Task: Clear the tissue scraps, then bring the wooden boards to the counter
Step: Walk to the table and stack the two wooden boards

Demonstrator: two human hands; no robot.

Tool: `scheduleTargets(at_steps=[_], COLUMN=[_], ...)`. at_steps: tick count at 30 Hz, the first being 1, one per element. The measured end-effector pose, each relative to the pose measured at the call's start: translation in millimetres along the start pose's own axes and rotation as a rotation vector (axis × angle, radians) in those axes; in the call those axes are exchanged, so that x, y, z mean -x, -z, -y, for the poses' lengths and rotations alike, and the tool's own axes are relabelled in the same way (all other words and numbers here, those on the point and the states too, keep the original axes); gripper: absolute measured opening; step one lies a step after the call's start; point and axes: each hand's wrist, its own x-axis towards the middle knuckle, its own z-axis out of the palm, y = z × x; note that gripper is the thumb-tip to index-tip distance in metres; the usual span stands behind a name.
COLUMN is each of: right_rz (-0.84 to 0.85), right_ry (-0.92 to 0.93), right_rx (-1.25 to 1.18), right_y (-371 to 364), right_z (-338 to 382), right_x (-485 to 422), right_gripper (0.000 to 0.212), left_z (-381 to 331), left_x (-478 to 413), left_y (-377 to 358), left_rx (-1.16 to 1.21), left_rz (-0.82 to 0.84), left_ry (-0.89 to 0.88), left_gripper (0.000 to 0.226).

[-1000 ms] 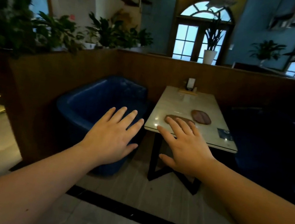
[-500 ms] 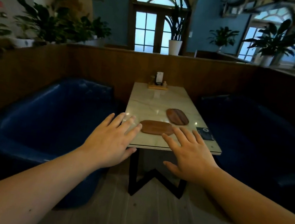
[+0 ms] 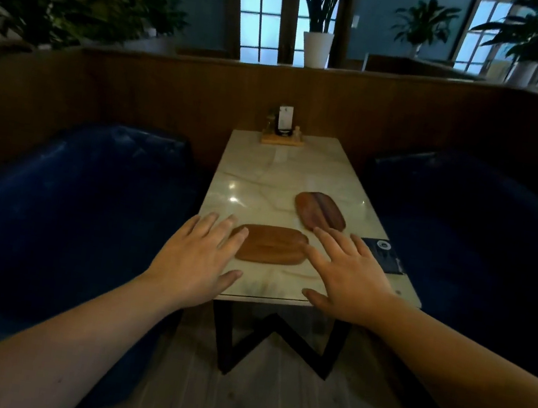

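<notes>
Both arms are stretched out over the near end of the table, palms down, fingers spread flat. The left hand (image 3: pixel 199 259) and the right hand (image 3: pixel 350 277) aren't gripping anything, just open and empty, and I can't tell if they're actually touching the tabletop or floating a bit above it.

Between them sits the nearer wooden board (image 3: pixel 270 244), a flat rounded oval lying crosswise near the front edge of the marble table (image 3: pixel 264 175). The left fingertips overlap its left end and the right fingertips are just beside its right end, so it's pretty much bracketed by both hands.

A little further back and to the right is the second wooden board (image 3: pixel 320 211), same kind of oval but angled diagonally, with a darker stripe down the middle. It's close to the first one but not touching it.

Right by the right hand, at the table's right edge, there's a dark blue card (image 3: pixel 385 254) lying flat.

Blue sofas on both sides: the left sofa (image 3: pixel 71 197) and the right sofa (image 3: pixel 481 233).

At the far end of the table is a small wooden condiment tray (image 3: pixel 282 140) with a white card stood upright in it. Behind the wood partition (image 3: pixel 410 120) there's a white plant pot (image 3: pixel 316 48) in front of the windows.
</notes>
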Motion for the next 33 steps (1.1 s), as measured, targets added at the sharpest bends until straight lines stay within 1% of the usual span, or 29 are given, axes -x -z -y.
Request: scheduleTargets(at_steps=[9, 12, 15, 17, 20, 25, 33], right_rz=[0.101, 0.119, 0.167, 0.172, 0.226, 0.264, 0.329], right_ry=[-0.058, -0.078, -0.142, -0.174, -0.212, -0.299, -0.402], right_rx=[-0.071, -0.055, -0.074, -0.104, -0.128, -0.175, -0.26], right_y=[-74, -99, -130, -137, -162, -196, -259], right_z=[-61, -78, -99, -102, -114, -128, -166], right_x=[-88, -116, -156, -163, -189, -209, -219], right_gripper=[0.078, 0.076, 0.075, 0.076, 0.076, 0.075, 0.079], left_z=[31, 48, 71, 74, 87, 94, 76], left_x=[-98, -135, -188, -203, -240, -288, -347], left_y=[-80, -115, -155, -168, -201, -238, -284], left_rx=[0.111, 0.147, 0.209, 0.22, 0.263, 0.324, 0.404], left_rz=[0.072, 0.079, 0.118, 0.121, 0.132, 0.183, 0.226], left_ry=[0.0, 0.002, 0.003, -0.013, -0.039, -0.05, -0.062], left_gripper=[0.07, 0.07, 0.07, 0.07, 0.069, 0.068, 0.064])
